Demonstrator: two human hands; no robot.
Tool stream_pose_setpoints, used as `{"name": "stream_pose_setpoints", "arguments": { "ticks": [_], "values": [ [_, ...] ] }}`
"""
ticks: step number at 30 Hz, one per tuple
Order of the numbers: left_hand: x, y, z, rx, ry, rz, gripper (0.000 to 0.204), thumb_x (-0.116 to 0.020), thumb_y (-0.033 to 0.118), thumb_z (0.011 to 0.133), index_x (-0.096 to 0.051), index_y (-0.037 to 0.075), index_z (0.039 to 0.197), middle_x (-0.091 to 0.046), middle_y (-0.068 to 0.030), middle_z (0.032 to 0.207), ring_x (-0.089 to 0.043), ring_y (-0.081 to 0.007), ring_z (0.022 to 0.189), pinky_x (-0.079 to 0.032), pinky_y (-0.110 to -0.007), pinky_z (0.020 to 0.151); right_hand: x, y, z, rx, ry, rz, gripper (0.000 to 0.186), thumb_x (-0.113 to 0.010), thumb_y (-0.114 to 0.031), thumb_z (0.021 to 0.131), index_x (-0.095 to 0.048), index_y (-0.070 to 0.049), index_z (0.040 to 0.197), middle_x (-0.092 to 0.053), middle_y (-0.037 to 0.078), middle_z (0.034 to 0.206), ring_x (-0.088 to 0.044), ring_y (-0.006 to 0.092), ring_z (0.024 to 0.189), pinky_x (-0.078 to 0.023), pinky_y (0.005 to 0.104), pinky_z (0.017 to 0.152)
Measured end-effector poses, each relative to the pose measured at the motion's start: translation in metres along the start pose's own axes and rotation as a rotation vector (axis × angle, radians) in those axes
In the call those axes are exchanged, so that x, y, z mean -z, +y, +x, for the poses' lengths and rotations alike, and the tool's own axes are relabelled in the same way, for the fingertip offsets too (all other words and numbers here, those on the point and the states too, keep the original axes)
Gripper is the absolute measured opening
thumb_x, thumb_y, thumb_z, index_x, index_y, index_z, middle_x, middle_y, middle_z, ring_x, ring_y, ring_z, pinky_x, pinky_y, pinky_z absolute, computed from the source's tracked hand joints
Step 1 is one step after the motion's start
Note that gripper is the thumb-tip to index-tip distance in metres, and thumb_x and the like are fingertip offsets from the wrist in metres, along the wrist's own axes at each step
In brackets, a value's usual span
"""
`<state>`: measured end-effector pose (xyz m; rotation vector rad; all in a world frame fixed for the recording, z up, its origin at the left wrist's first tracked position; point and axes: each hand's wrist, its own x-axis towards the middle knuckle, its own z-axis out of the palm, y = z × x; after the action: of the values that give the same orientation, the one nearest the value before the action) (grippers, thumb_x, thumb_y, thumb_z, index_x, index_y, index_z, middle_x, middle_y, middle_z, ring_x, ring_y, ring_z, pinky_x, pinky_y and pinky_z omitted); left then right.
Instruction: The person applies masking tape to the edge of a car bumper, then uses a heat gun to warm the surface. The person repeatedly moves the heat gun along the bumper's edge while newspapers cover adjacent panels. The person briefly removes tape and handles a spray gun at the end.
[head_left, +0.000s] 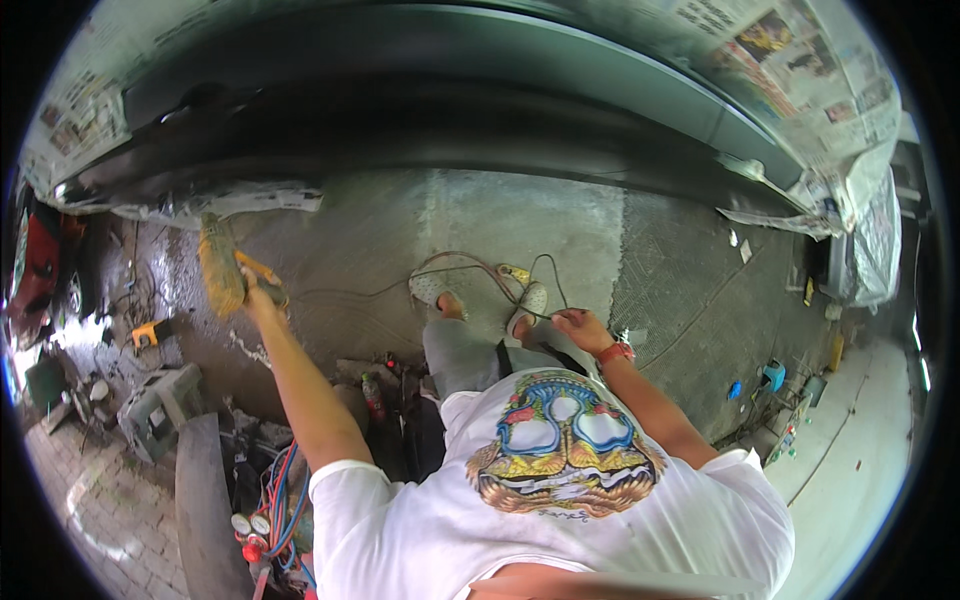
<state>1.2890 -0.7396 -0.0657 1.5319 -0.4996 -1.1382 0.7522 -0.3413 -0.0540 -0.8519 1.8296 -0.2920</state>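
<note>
My left hand [262, 292] is stretched out to the left and is closed around the handle of a yellow power polisher [222, 268] with a fuzzy yellow pad. The pad is held close under the lower edge of a dark car body [420, 120]. My right hand [580, 326], with a red wristband, pinches a thin dark cable [545, 285] that loops over the concrete floor near my feet in light sandals [432, 290]. I wear a white shirt with a colourful print.
Newspaper masking [800, 60] covers the car's upper parts. On the left floor lie a small yellow tool [148, 333] and a grey box [155, 405]. Red and blue hoses with gauges [272, 510] sit at lower left. Small blue items [772, 375] lie on the right.
</note>
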Motion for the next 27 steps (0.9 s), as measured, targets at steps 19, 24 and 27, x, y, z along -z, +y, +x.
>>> {"name": "stream_pose_setpoints", "arguments": {
  "ticks": [19,24,27],
  "values": [
    [-0.178,-0.266,-0.301,0.180,-0.554,0.782,0.060,-0.075,0.039,0.091,-0.059,0.006,0.140,-0.064,-0.0176,0.139,-0.061,-0.0365,0.129,-0.049,-0.045,0.106,0.068,0.132,-0.077,-0.280,0.154,0.334,0.047,-0.066,-0.038,0.102,-0.067,0.002,0.127,-0.078,0.011,0.110,-0.073,0.0158,0.097,-0.054,0.0298,0.078],
    [-0.224,-0.314,-0.382,0.210,-0.900,1.027,0.070,-0.073,0.050,0.090,-0.055,0.011,0.145,-0.057,-0.0144,0.149,-0.054,-0.0353,0.136,-0.046,-0.048,0.112,0.084,0.161,-0.106,-0.336,0.180,0.457,0.045,-0.066,-0.039,0.103,-0.068,-0.001,0.126,-0.077,0.011,0.113,-0.073,0.0176,0.100,-0.055,0.0326,0.081],
    [-0.233,-0.330,-0.399,0.152,-1.084,1.053,0.077,-0.074,0.055,0.088,-0.052,0.014,0.149,-0.051,-0.0126,0.155,-0.047,-0.0352,0.141,-0.040,-0.050,0.117,0.088,0.166,-0.112,-0.382,0.178,0.439,0.045,-0.065,-0.041,0.103,-0.068,-0.003,0.127,-0.077,0.010,0.114,-0.073,0.0189,0.101,-0.055,0.0324,0.083]
  ]
}}
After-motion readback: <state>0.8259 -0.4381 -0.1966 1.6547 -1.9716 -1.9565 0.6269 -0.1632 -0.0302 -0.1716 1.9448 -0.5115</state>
